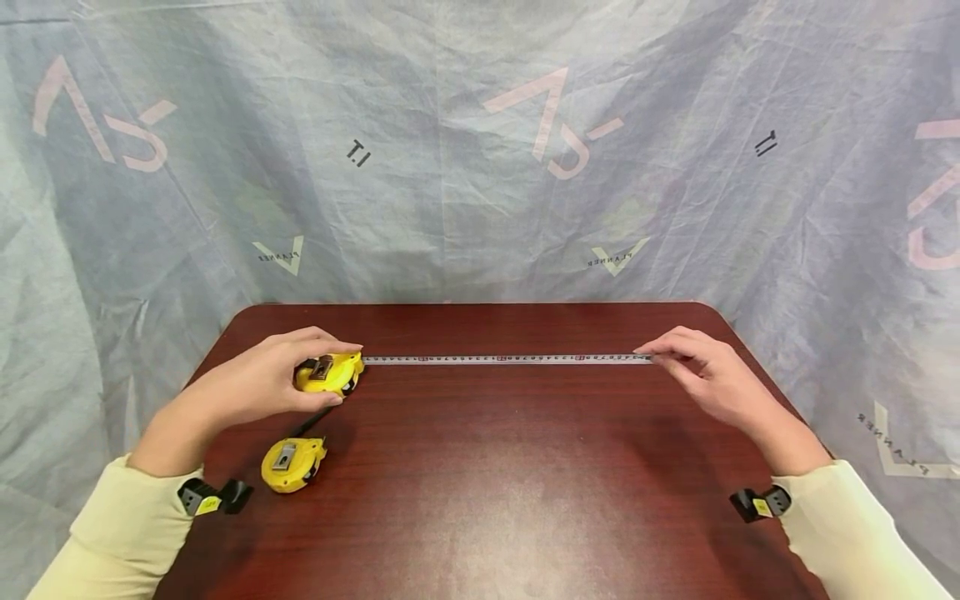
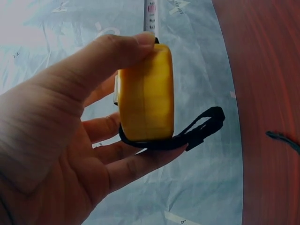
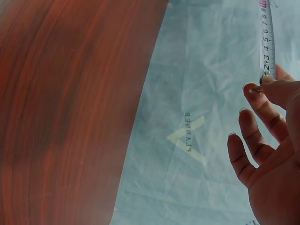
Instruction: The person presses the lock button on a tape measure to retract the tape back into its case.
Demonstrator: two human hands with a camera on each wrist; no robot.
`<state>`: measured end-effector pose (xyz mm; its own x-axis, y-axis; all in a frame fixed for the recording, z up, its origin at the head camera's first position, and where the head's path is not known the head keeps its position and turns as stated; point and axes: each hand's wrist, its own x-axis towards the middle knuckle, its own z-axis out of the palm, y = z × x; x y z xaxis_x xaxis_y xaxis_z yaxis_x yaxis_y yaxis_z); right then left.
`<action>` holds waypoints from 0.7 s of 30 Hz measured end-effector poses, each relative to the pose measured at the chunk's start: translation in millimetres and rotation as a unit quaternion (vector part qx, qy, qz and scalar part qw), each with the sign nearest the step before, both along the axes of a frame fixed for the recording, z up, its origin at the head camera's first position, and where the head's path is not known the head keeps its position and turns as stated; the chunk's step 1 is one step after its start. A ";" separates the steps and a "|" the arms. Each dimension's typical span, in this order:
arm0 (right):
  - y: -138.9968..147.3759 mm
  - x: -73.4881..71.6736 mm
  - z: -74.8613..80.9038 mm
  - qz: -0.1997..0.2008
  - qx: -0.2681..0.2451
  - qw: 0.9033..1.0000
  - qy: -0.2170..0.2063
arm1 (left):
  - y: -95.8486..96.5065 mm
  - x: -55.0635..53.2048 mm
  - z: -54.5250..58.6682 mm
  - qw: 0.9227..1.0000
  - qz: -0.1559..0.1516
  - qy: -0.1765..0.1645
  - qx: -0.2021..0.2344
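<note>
Left hand's palm (image 2: 70, 152): left wrist view only

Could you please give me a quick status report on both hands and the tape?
Left hand gripping yellow tape measure; right hand pinching end of blade. Blade out straight between them. Second tape measure on table, clear of blade.

The left grip (image 2: 70, 129) is holding a yellow tape measure (image 2: 147, 98) mid-frame, its blade (image 2: 151, 18) extending to the top edge and black strap (image 2: 215, 120) looping right.
</note>
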<state>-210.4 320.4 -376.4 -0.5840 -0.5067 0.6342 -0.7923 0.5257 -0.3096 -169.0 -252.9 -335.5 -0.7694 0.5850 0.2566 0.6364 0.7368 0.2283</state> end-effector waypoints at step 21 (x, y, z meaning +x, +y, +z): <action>-45.1 -9.5 2.0 0.009 -0.009 0.999 -0.039 | 16.3 -21.8 2.1 1.000 -0.014 -0.028 -0.003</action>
